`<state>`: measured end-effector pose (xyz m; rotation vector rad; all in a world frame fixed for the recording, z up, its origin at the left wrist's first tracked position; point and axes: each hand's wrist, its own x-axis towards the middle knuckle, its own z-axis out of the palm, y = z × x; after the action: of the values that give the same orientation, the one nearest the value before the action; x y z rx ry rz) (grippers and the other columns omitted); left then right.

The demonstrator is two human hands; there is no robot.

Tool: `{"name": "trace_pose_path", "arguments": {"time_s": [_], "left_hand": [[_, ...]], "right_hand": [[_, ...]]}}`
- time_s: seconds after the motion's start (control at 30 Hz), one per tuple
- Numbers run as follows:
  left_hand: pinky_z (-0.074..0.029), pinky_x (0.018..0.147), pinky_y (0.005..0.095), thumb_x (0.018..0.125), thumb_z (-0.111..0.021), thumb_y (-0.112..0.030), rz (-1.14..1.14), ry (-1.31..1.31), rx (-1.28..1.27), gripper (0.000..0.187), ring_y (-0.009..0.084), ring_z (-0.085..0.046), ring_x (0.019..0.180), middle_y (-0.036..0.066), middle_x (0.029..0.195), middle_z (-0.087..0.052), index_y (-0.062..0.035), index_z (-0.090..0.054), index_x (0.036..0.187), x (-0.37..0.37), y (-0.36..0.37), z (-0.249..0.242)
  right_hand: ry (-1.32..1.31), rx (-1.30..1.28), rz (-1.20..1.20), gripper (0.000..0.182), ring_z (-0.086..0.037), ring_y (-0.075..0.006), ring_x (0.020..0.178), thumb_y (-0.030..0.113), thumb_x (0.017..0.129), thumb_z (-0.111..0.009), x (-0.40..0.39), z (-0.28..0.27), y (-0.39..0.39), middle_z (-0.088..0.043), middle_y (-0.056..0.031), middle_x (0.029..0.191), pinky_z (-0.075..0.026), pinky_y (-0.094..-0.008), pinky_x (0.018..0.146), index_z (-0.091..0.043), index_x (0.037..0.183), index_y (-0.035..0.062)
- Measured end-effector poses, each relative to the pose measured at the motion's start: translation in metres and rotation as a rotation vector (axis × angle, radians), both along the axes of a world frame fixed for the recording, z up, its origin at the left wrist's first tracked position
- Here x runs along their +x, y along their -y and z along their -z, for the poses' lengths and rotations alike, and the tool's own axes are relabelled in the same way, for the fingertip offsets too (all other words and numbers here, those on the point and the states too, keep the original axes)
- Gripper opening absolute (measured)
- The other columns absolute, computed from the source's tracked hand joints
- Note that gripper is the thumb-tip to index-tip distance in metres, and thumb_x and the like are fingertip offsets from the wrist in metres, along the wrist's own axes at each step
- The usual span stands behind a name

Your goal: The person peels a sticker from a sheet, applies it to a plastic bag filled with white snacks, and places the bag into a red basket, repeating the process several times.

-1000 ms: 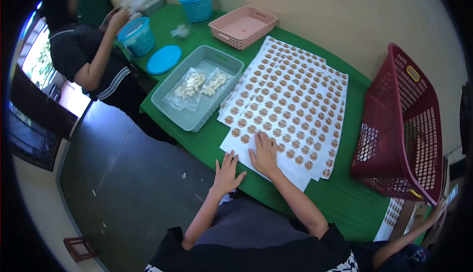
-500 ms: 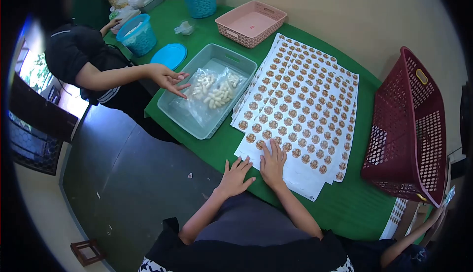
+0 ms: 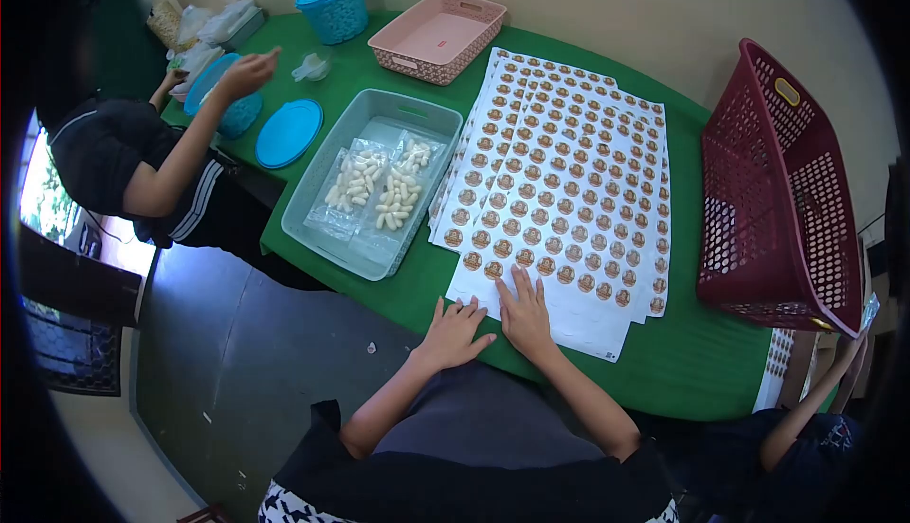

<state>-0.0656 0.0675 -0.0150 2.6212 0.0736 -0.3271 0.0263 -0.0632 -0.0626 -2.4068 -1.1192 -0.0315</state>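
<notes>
On the green-covered table, a stack of sticker sheets is being touched at its near margin by both hands. The right hand is being held open, palm down, its fingertips being rested beside the lowest row of round printed labels; nothing is being gripped. The left hand is likewise being kept open and empty, its fingertips being placed at the near left corner of the stack. To the left of the sheets, clear bags of white pieces are being contained in a grey-green tray. The stack is being flanked on the right by a maroon basket. Beyond the tray, a pink basket is being supported by the table. At far left, a co-worker's hand is being held raised near a blue tub.
</notes>
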Motion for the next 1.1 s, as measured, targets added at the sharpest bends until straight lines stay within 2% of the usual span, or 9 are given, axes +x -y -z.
{"name": "trace_pose_path", "arguments": {"time_s": [0.1, 0.17, 0.5, 0.77, 1.1], "left_hand": [[-0.019, 0.094, 0.0521, 0.078, -0.044, -0.039, 0.038, -0.007, 0.016, 0.052, 0.0329, -0.037, 0.108, 0.019, 0.118, -0.039, -0.0008, -0.042, 0.113, 0.0022, -0.0021, 0.0009], [-0.022, 0.092, 0.0499, 0.078, -0.044, -0.042, 0.056, -0.013, 0.022, 0.053, 0.0362, -0.039, 0.107, 0.020, 0.119, -0.039, -0.0024, -0.042, 0.114, 0.0034, -0.0037, 0.0031], [-0.023, 0.092, 0.0486, 0.078, -0.043, -0.042, 0.089, -0.024, 0.040, 0.053, 0.0361, -0.040, 0.106, 0.020, 0.119, -0.039, -0.0016, -0.043, 0.113, 0.0044, -0.0055, -0.0004], [-0.029, 0.088, 0.0427, 0.078, -0.045, -0.040, 0.105, 0.030, -0.007, 0.051, 0.0356, -0.045, 0.099, 0.023, 0.112, -0.045, 0.0005, -0.046, 0.108, 0.0086, -0.0086, 0.0003], [-0.029, 0.089, 0.0432, 0.078, -0.044, -0.040, 0.091, 0.047, -0.001, 0.051, 0.0358, -0.045, 0.100, 0.023, 0.113, -0.044, 0.0002, -0.045, 0.109, 0.0071, -0.0080, 0.0034]], "right_hand": [[0.021, 0.030, -0.013, 0.037, -0.028, -0.0293, 0.118, 0.008, 0.072, -0.049, 0.0004, 0.0023, 0.0013, -0.034, -0.0181, 0.123, -0.020, -0.0471, 0.095, -0.047, 0.109, 0.0060], [0.011, 0.047, -0.007, 0.034, -0.029, -0.0301, 0.117, 0.008, 0.073, -0.049, -0.0005, 0.0015, 0.0015, -0.035, -0.0180, 0.122, -0.021, -0.0475, 0.095, -0.048, 0.108, 0.0058], [0.053, 0.049, -0.007, 0.037, -0.030, -0.0294, 0.117, 0.008, 0.071, -0.051, -0.0010, 0.0033, 0.0021, -0.037, -0.0173, 0.120, -0.024, -0.0455, 0.094, -0.048, 0.107, 0.0057], [0.064, 0.046, 0.011, 0.034, -0.033, -0.0306, 0.115, 0.007, 0.073, -0.050, -0.0025, 0.0017, 0.0003, -0.039, -0.0178, 0.119, -0.027, -0.0448, 0.092, -0.049, 0.106, 0.0057], [0.060, 0.028, -0.001, 0.036, -0.032, -0.0293, 0.116, 0.007, 0.071, -0.051, -0.0013, 0.0045, 0.0007, -0.038, -0.0175, 0.120, -0.025, -0.0440, 0.094, -0.049, 0.107, 0.0060]]}}
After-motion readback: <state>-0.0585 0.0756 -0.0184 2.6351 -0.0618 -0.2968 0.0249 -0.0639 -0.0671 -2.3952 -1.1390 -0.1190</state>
